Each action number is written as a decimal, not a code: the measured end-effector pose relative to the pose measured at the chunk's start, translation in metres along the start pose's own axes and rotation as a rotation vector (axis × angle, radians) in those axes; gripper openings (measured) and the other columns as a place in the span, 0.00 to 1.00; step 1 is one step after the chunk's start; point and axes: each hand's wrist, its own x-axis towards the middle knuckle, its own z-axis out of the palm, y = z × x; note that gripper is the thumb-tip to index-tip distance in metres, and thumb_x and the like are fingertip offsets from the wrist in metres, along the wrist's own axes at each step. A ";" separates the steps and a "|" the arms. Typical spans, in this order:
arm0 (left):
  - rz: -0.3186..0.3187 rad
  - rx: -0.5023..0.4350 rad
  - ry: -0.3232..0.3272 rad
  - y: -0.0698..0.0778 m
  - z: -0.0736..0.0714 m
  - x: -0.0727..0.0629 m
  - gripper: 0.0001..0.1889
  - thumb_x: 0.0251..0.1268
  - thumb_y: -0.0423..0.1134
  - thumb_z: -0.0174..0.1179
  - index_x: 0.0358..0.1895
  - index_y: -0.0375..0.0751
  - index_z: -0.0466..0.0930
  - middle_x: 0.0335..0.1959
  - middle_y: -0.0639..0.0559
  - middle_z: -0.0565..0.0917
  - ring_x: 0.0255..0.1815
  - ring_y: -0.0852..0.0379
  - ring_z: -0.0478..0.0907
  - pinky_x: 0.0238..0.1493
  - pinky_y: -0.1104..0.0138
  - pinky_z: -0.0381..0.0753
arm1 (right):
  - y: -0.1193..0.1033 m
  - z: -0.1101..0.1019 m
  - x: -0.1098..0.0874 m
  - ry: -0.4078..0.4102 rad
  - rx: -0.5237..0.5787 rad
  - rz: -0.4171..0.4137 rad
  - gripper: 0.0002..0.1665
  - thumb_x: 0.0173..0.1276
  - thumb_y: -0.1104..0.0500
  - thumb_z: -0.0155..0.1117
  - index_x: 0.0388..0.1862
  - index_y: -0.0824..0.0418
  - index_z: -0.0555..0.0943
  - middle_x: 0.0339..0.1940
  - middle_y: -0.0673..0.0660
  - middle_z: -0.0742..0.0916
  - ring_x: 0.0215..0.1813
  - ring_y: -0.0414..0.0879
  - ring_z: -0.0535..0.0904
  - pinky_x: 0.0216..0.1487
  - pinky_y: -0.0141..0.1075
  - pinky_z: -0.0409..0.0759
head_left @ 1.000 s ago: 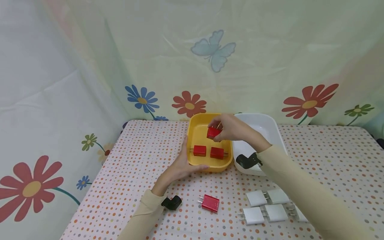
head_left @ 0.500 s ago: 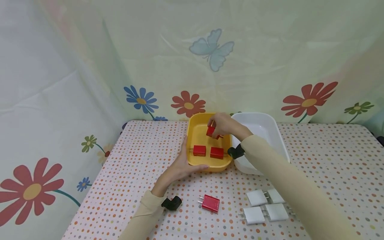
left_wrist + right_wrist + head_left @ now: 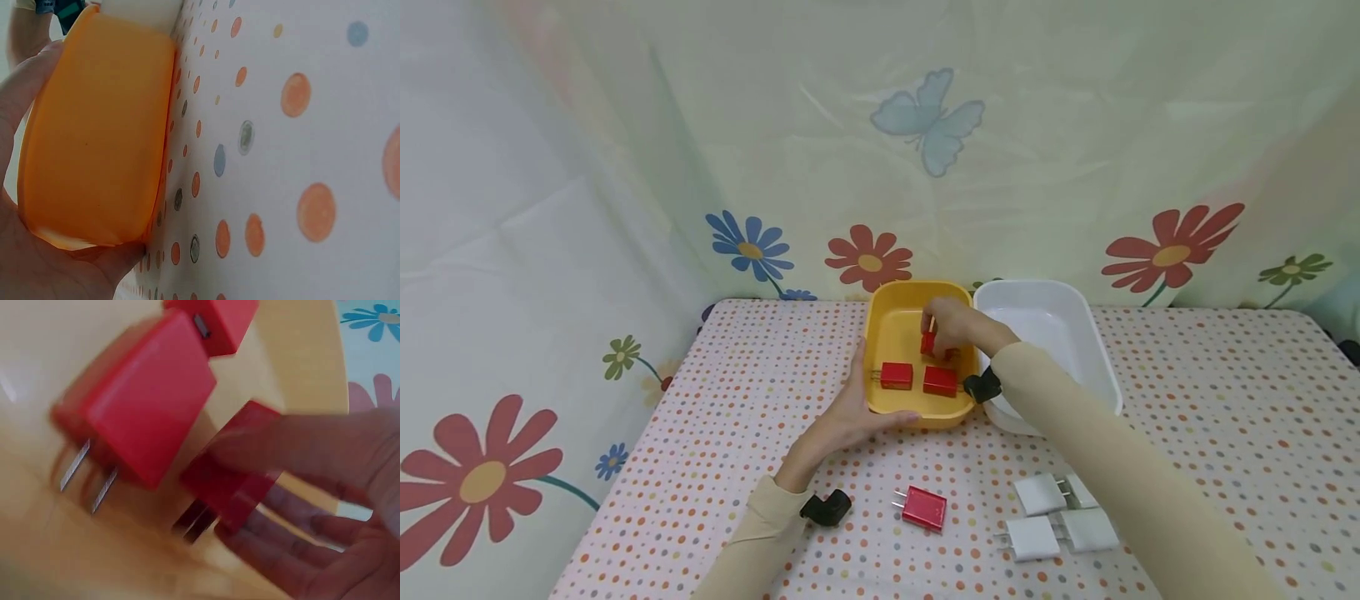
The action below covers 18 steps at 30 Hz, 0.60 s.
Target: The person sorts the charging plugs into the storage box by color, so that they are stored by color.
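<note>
My left hand (image 3: 853, 406) holds the front left corner of a yellow tray (image 3: 891, 321), fingers along its left side and thumb along its front; in the left wrist view the tray's orange-looking wall (image 3: 100, 137) fills the gap between them. My right hand (image 3: 955, 322) is inside the tray, pinching a red charger plug (image 3: 231, 469) between thumb and fingers. In the right wrist view, its prongs point toward the lower left. At the tray's front lie two more red charger plugs, a left one (image 3: 896, 376) and a right one (image 3: 940, 381).
A white tray (image 3: 1097, 367) stands against the yellow tray's right side. Another red charger plug (image 3: 924, 509) lies on the dotted tablecloth (image 3: 737, 400) in front. Several white charger plugs (image 3: 1033, 538) lie at front right, partly hidden by the right sleeve. A floral curtain (image 3: 1037, 167) hangs behind.
My right hand has lowered into the yellow tray with the red charger plug, moving slightly toward the tray's front. My left hand has kept its hold on the corner.
</note>
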 end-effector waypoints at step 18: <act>-0.007 -0.023 -0.004 0.001 -0.001 -0.001 0.69 0.59 0.46 0.78 0.86 0.51 0.25 0.84 0.46 0.53 0.81 0.46 0.56 0.79 0.48 0.62 | -0.005 0.008 0.001 -0.045 0.032 0.124 0.18 0.62 0.73 0.73 0.50 0.67 0.81 0.39 0.62 0.84 0.35 0.52 0.78 0.39 0.36 0.85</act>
